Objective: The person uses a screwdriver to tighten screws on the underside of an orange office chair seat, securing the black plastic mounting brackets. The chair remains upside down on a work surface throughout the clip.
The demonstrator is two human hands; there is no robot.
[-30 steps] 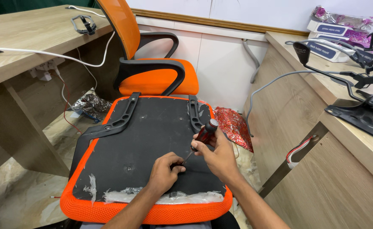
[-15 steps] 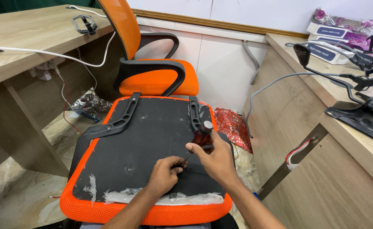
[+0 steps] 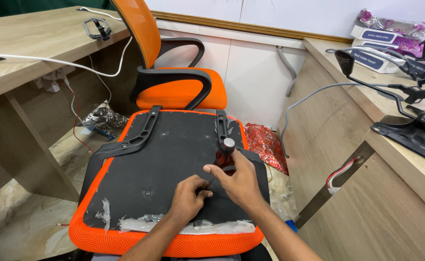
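Both black brackets (image 3: 140,135) already sit on the upturned seat (image 3: 169,159). Our right hand (image 3: 239,181) grips the screwdriver (image 3: 223,154); our left hand (image 3: 189,195) pinches its tip at a screw, unfinished we judge.

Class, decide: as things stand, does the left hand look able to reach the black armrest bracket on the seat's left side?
Probably yes. The left hand rests on the same seat underside as the armrest bracket, with nothing between them.
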